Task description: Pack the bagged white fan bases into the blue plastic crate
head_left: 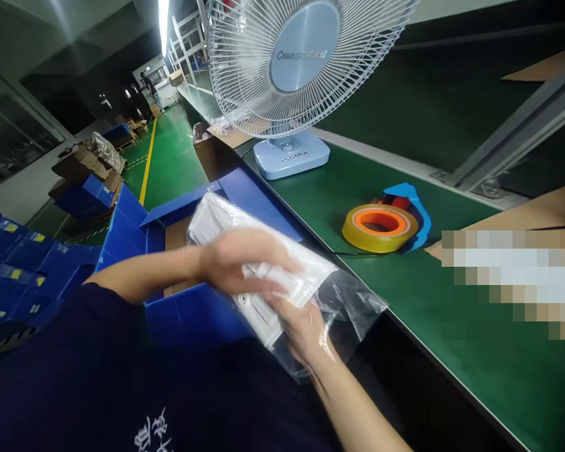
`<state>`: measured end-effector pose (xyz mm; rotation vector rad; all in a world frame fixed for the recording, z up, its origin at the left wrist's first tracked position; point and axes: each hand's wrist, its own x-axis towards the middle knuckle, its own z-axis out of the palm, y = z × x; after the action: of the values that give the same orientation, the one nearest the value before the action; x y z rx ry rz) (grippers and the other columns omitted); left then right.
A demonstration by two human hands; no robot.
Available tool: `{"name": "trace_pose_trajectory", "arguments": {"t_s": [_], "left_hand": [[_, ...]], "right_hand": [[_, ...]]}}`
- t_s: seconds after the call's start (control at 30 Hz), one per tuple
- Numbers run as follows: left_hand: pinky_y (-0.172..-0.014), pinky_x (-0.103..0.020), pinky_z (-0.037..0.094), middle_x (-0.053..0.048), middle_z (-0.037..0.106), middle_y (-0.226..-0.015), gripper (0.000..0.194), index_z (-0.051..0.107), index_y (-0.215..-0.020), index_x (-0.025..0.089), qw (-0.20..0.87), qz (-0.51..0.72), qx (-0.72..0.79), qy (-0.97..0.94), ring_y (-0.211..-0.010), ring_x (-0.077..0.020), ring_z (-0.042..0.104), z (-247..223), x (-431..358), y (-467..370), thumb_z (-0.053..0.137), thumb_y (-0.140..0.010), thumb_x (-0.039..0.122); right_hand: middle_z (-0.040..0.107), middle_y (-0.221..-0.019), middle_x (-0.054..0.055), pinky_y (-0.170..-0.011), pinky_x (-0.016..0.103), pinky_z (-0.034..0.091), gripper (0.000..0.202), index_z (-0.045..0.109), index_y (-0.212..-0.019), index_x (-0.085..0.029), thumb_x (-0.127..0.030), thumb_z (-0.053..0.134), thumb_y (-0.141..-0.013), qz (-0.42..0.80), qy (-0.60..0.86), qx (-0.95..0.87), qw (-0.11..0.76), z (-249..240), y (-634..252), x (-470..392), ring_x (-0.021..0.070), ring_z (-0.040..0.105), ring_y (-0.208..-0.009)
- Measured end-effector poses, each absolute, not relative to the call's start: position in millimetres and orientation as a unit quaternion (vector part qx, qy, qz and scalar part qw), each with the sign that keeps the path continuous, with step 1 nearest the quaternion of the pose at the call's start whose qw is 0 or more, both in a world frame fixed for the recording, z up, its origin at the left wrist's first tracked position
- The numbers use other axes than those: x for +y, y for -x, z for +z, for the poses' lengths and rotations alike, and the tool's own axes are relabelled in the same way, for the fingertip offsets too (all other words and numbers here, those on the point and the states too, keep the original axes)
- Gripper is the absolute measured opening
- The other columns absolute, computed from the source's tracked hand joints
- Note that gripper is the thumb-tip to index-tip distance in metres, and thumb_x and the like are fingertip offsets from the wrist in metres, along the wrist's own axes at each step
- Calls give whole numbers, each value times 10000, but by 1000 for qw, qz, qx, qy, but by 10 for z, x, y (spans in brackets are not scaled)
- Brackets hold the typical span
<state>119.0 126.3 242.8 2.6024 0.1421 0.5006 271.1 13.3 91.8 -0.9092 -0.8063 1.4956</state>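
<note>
A white plastic part with slots and a small round fitting is wrapped in a clear plastic bag. It is tilted in front of me, between the blue carton and the bench edge. My left hand, slightly blurred, lies across the top of the part with fingers bent over the bagged surface. Near its lower end, my right hand grips the part, with loose film around the wrist. Both hands are closed on it; the undersides of the fingers are partly hidden.
An open blue carton stands below the part. On the green bench are a light-blue table fan and a tape dispenser with yellow tape. Stacked blue boxes stand left. Cardboard lies at right, partly pixelated.
</note>
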Motion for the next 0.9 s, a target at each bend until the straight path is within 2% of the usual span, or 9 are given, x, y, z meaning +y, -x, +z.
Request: {"name": "trace_pose_trajectory", "arguments": {"t_s": [0.1, 0.17, 0.23, 0.3, 0.43, 0.53, 0.6, 0.77, 0.9], "left_hand": [[-1189, -442, 488, -177, 707, -1427, 779, 657, -1464, 169, 182, 56, 193, -963, -1349, -317, 659, 2709, 1892, -995, 910, -826, 537], [-1108, -382, 517, -147, 725, -1399, 852, 671, -1435, 172, 191, -109, 249, -943, -1274, -313, 689, 2806, 2169, -879, 952, -731, 560], [-986, -306, 537, -95, 779, -1269, 754, 727, -1307, 172, 204, -238, 290, -904, -1123, -276, 733, 2844, 2282, -776, 956, -693, 543], [-895, -260, 529, -50, 803, -1151, 626, 752, -1190, 170, 209, -289, 327, -875, -1017, -243, 740, 2868, 2271, -662, 931, -700, 516], [-856, -220, 514, 10, 802, -1117, 537, 736, -1198, 194, 194, -264, 399, -856, -1005, -216, 732, 2961, 2195, -346, 854, -722, 412], [-813, -228, 522, 23, 794, -1050, 526, 726, -1182, 182, 174, -227, 460, -841, -950, -218, 721, 2980, 2280, -64, 781, -685, 342], [-755, -236, 516, 24, 773, -953, 479, 728, -1093, 168, 173, -202, 496, -827, -870, -217, 699, 2909, 2404, 130, 746, -638, 315], [-625, -250, 466, 29, 681, -760, 340, 690, -826, 178, 184, -179, 588, -767, -736, -209, 623, 2461, 2762, 509, 736, -500, 265], [-568, -258, 450, 44, 657, -708, 312, 701, -737, 184, 242, -187, 630, -714, -685, -193, 579, 2030, 2974, 597, 756, -430, 212]], "right_hand": [[708, -1380, 125, -1124, 515, 559, 743, 677, -1384, -187, -503, 920, -757, 683, 333, -331, 559, 913, -2722, 201, 376, 675, -1272], [750, -1243, 116, -1025, 468, 584, 645, 717, -1284, -165, -473, 907, -749, 679, 346, -369, 532, 924, -2744, 265, 353, 706, -1140], [758, -1058, 80, -879, 410, 581, 506, 745, -1133, -159, -459, 858, -742, 642, 374, -439, 505, 967, -2749, 373, 306, 699, -959], [739, -980, 50, -818, 372, 551, 410, 742, -1036, -168, -434, 807, -732, 596, 367, -513, 497, 1045, -2733, 538, 268, 664, -879], [754, -1040, 44, -886, 374, 546, 331, 769, -1094, -186, -389, 713, -838, 484, 342, -636, 494, 1188, -2712, 914, 264, 675, -940], [738, -1235, 110, -1031, 442, 537, 402, 751, -1269, -164, -334, 609, -933, 351, 422, -628, 552, 1150, -2785, 1028, 296, 688, -1101], [718, -1281, 151, -1084, 473, 528, 431, 735, -1295, -124, -343, 577, -960, 275, 474, -598, 585, 1051, -2897, 984, 314, 684, -1155], [756, -1133, 116, -985, 446, 584, 359, 754, -1192, -147, -362, 548, -991, 232, 521, -582, 580, 747, -3265, 660, 282, 733, -1027], [774, -1081, 84, -906, 436, 596, 331, 746, -1188, -185, -381, 548, -1010, 253, 551, -578, 546, 534, -3435, 399, 265, 752, -946]]}}
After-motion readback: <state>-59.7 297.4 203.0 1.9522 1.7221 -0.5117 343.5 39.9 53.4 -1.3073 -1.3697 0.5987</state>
